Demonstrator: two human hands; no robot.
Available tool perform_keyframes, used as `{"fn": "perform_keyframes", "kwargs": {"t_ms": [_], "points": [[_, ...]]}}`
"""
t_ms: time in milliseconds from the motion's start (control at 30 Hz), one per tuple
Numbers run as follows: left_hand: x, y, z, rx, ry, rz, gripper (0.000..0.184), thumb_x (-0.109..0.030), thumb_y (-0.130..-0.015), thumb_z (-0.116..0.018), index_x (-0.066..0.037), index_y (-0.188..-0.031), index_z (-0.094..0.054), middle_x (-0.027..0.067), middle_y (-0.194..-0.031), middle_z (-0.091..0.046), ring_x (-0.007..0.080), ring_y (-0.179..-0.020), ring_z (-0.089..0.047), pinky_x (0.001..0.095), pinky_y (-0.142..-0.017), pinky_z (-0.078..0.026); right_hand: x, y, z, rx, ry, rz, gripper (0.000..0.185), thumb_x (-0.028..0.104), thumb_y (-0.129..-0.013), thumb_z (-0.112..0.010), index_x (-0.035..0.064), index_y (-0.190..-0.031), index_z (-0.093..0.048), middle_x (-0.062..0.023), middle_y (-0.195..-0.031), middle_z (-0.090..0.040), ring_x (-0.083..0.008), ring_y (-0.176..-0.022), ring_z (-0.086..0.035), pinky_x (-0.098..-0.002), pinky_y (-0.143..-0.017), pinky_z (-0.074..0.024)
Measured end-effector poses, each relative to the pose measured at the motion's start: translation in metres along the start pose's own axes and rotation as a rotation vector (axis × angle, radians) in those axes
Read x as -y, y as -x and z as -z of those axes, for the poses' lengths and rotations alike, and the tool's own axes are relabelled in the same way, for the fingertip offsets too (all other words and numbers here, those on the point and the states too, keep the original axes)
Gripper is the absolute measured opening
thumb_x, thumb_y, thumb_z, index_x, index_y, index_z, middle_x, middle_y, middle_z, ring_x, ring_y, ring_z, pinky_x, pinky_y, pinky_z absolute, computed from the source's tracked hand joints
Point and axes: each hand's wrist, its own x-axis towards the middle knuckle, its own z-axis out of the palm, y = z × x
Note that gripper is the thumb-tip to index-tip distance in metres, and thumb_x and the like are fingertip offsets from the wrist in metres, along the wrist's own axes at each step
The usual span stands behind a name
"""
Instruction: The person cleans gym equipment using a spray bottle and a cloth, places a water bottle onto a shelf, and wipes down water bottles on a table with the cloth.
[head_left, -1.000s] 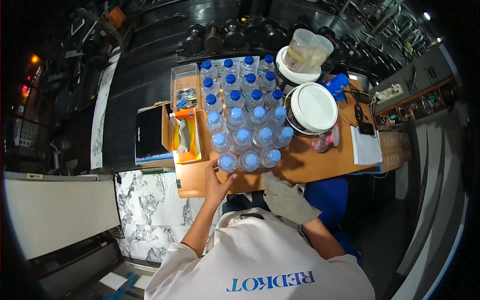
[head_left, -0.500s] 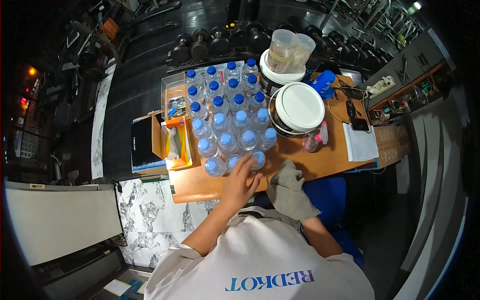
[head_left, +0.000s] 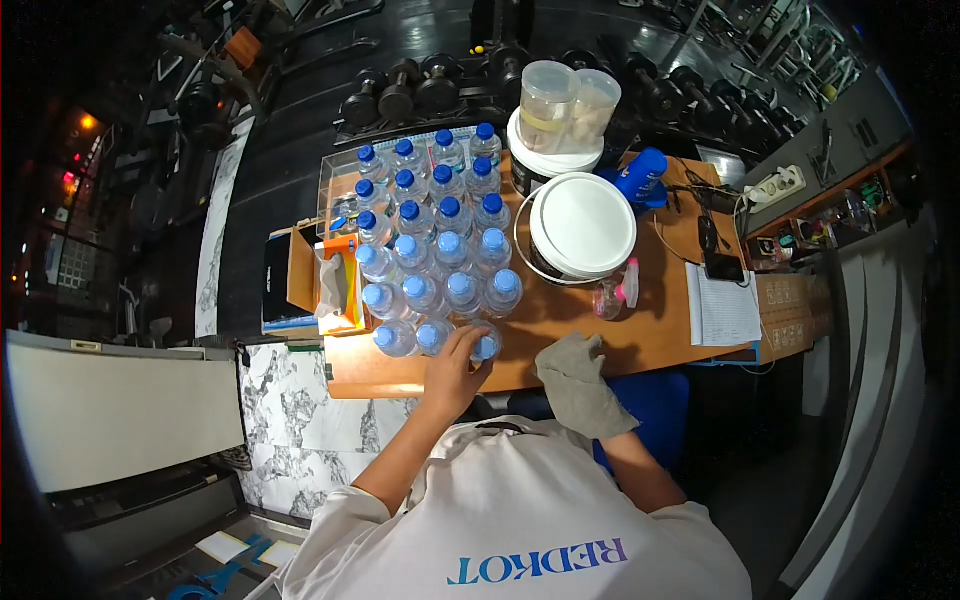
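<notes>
Clear plastic water bottles with blue caps (head_left: 411,247) stand upright in close rows on the wooden table (head_left: 640,330). My left hand (head_left: 457,372) is at the near edge, its fingers closed around the top of the front-right water bottle (head_left: 488,344). That bottle stands beside another in the front row, partly hidden by my fingers. A grey cloth (head_left: 580,385) covers my right hand (head_left: 606,425), hiding its fingers. The hand bears the cloth over the table's front edge, right of the bottles and apart from them.
White-lidded buckets (head_left: 583,225) stand right of the bottles, with clear tubs (head_left: 548,105) on the rear one. Also there are a pink spray bottle (head_left: 612,295), a blue bottle (head_left: 641,172), a notebook (head_left: 724,308) and a phone (head_left: 724,267). Boxes (head_left: 303,270) sit left; dumbbells (head_left: 438,85) line the back.
My left hand has moved left and its spread fingers have come together around the front-right bottle. The view has shifted slightly. My right hand with the cloth has barely moved.
</notes>
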Motion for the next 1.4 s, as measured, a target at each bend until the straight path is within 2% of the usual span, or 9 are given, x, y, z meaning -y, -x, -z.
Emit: {"fn": "perform_keyframes", "kwargs": {"t_ms": [67, 600, 700, 767, 933, 1000, 1033, 1133, 1400], "points": [[0.003, 0.006, -0.012, -0.042, -0.048, -0.045, 0.045, -0.011, -0.076, -0.076, -0.010, -0.118, -0.060, 0.0100, -0.121, -0.061, 0.0314, -0.097, -0.063, 0.0407, -0.079, -0.053, -0.009, 0.005, -0.007, -0.343, 0.218, 0.075, 0.031, 0.022, -0.082, -0.055, 0.0037, -0.107, -0.055, -0.0188, -0.102, -0.053, -0.0434, -0.101, -0.055, -0.0522, -0.080, -0.0463], [0.069, 0.035, -0.093, -0.308, 0.195, -0.108, 0.063, -0.040, -0.070, -0.079, -0.006, -0.118, -0.058, 0.0130, -0.115, -0.063, 0.0327, -0.108, -0.059, 0.0418, -0.095, -0.043, -0.031, 0.003, -0.025, -0.321, -0.518, 0.207, 0.032, 0.012, -0.081, -0.057, 0.0126, -0.112, -0.058, -0.0087, -0.112, -0.052, -0.0385, -0.110, -0.053, -0.0575, -0.085, -0.0412], [0.059, 0.035, -0.078, -0.372, 0.790, 0.174, 0.070, -0.060, -0.084, -0.067, -0.002, -0.120, -0.057, 0.0042, -0.104, -0.059, 0.0141, -0.096, -0.055, 0.0319, -0.086, -0.045, -0.031, 0.002, -0.010, -0.173, -0.428, 0.119, 0.033, 0.011, -0.081, -0.058, 0.0131, -0.113, -0.062, -0.0042, -0.113, -0.054, -0.0328, -0.108, -0.055, -0.0600, -0.090, -0.0381], [0.052, 0.036, -0.068, -0.264, 0.831, 0.177, 0.070, -0.062, -0.084, -0.065, -0.002, -0.119, -0.057, 0.0045, -0.103, -0.060, 0.0140, -0.095, -0.055, 0.0312, -0.086, -0.045, -0.038, 0.007, 0.011, -0.596, -0.296, -0.025, 0.027, 0.011, -0.087, -0.055, 0.0124, -0.112, -0.063, -0.0041, -0.107, -0.057, -0.0312, -0.102, -0.058, -0.0563, -0.092, -0.0388], [-0.017, 0.018, -0.039, -0.054, 1.152, 0.191, 0.083, -0.077, -0.091, -0.033, -0.003, -0.125, -0.049, 0.0057, -0.102, -0.060, 0.0147, -0.097, -0.058, 0.0327, -0.090, -0.047, -0.050, -0.025, 0.069, -0.722, -0.708, 0.041, 0.016, 0.011, -0.092, -0.054, 0.0077, -0.106, -0.062, -0.0061, -0.093, -0.061, -0.0251, -0.087, -0.062, -0.0372, -0.078, -0.0476], [-0.021, 0.012, -0.043, -0.016, 1.017, 0.165, 0.086, -0.078, -0.091, -0.020, -0.004, -0.126, -0.046, 0.0064, -0.102, -0.060, 0.0162, -0.100, -0.058, 0.0338, -0.089, -0.047, -0.024, -0.040, 0.048, -0.674, -0.046, -0.095, 0.014, 0.006, -0.087, -0.061, 0.0050, -0.101, -0.059, -0.0098, -0.093, -0.062, -0.0276, -0.077, -0.062, -0.0360, -0.069, -0.0483], [-0.017, 0.011, -0.050, -0.076, 1.132, 0.296, 0.078, -0.074, -0.094, -0.025, -0.006, -0.125, -0.048, 0.0061, -0.105, -0.060, 0.0166, -0.102, -0.057, 0.0337, -0.089, -0.048, -0.018, -0.045, 0.045, -0.698, -0.874, 0.302, 0.015, 0.011, -0.085, -0.065, 0.0043, -0.096, -0.058, -0.0132, -0.088, -0.060, -0.0311, -0.072, -0.061, -0.0397, -0.064, -0.0477], [-0.001, 0.023, -0.046, 0.056, 1.148, 0.494, 0.054, -0.055, -0.099, -0.045, -0.010, -0.128, -0.049, 0.0047, -0.117, -0.057, 0.0163, -0.108, -0.056, 0.0332, -0.093, -0.048, -0.011, -0.045, 0.085, -0.503, -1.542, 0.153, 0.020, 0.017, -0.081, -0.073, 0.0043, -0.093, -0.064, -0.0127, -0.089, -0.063, -0.0268, -0.080, -0.063, -0.0356, -0.068, -0.0492], [-0.004, 0.043, -0.024, 0.202, 1.101, 0.414, 0.068, -0.054, -0.093, -0.057, -0.006, -0.139, -0.042, 0.0064, -0.132, -0.051, 0.0178, -0.121, -0.050, 0.0350, -0.104, -0.040, -0.021, -0.049, 0.107, -0.424, -1.740, 0.088, 0.021, 0.020, -0.083, -0.074, 0.0044, -0.084, -0.060, -0.0088, -0.071, -0.058, -0.0216, -0.065, -0.059, -0.0334, -0.061, -0.0470]]}}
